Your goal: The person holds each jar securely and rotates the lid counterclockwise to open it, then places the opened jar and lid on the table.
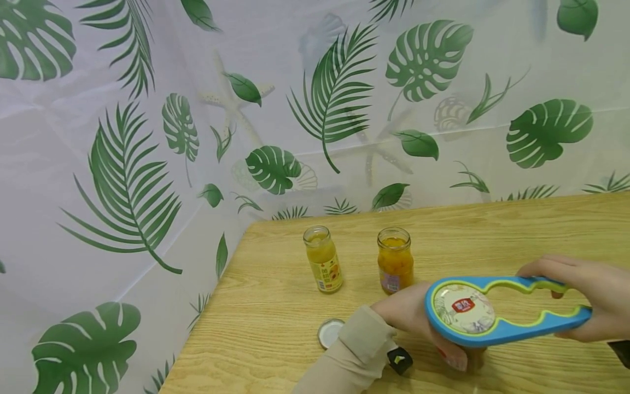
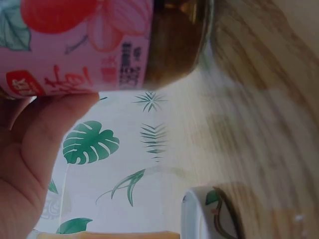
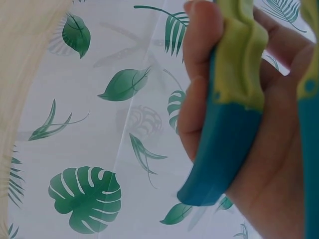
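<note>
My left hand [image 1: 410, 314] grips a glass jar with a pink label [image 2: 94, 45], its fingers curled round the side. The jar's round printed lid [image 1: 465, 308] sits inside the ring of a blue and lime-green jar opener [image 1: 512, 331]. At the opener's far end, my right hand [image 1: 598, 301] holds the two wavy handles, with fingers wrapped over one of them in the right wrist view. From the head view, the left hand and the opener hide most of the jar's body.
Behind the left hand stand two lidless jars, one with yellow contents [image 1: 322, 262] and one with orange contents [image 1: 396, 262]. A loose lid [image 1: 330, 332] lies on the wooden table [image 1: 275, 306] beside the left sleeve. A leaf-printed sheet [image 1: 344, 186] hangs behind.
</note>
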### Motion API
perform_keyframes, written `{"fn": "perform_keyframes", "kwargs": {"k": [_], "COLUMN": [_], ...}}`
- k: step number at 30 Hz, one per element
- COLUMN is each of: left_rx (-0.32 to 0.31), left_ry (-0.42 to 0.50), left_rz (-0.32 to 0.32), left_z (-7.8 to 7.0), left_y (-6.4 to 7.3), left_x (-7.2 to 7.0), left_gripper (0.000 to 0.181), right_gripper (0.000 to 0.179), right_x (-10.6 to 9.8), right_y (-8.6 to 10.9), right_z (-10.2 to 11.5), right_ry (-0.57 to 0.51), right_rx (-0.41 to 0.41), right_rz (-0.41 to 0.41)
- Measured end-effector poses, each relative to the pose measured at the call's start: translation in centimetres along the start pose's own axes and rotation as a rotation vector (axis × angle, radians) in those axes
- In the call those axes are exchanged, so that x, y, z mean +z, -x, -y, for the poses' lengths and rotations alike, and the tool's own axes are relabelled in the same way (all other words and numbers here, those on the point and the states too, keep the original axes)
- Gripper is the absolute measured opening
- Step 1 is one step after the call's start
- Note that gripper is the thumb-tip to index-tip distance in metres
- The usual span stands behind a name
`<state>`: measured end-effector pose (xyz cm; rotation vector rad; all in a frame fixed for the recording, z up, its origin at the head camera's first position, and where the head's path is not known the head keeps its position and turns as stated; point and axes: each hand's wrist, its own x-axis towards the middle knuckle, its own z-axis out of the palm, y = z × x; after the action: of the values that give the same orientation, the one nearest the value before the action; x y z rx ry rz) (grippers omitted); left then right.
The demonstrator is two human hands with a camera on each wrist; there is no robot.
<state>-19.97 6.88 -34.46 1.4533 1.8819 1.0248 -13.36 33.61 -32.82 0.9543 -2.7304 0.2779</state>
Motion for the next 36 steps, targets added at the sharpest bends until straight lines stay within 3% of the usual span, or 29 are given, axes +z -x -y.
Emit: {"fn": "perform_keyframes", "kwargs": {"k": [4, 11, 18, 24, 26, 30, 36], "left_rx": [-0.016, -0.054, -0.061, -0.071, -0.075, -0.083, -0.125], "left_ry": [-0.084, -0.221, -0.109, -0.001, 0.076, 0.115, 0.052], "left_rz": [-0.022, -0.034, -0.051, -0.071, -0.071, -0.061, -0.087], "left_z": [1.2, 1.8, 1.8, 0.9, 0.7, 1.1, 1.7], "left_y": [-0.3, -0.2, -0.2, -0.4, -0.6, -1.5, -2.5], "left_x": [0.1, -0.2, -0.1, -0.1, 0.0, 0.3, 0.6], "left_gripper": [0.075, 0.064, 0.068, 0.066, 0.064, 0.064, 0.074], "right_gripper": [0.074, 0.073, 0.073, 0.07, 0.068, 0.062, 0.061], "right_x": [-0.2, -0.4, -0.2, -0.2, -0.3, -0.3, 0.5], "right_y": [0.0, -0.2, -0.3, -0.6, -0.6, -0.3, 1.8], "right_z": [0.1, 0.4, 0.4, 0.9, 1.1, 0.9, -1.1], "right_ry": [-0.014, -0.013, -0.046, -0.072, -0.087, -0.097, -0.091], "right_rx": [0.023, 0.042, 0.063, 0.101, 0.075, -0.008, 0.006], "right_rz": [0.041, 0.072, 0.118, 0.136, 0.113, 0.047, -0.076]}}
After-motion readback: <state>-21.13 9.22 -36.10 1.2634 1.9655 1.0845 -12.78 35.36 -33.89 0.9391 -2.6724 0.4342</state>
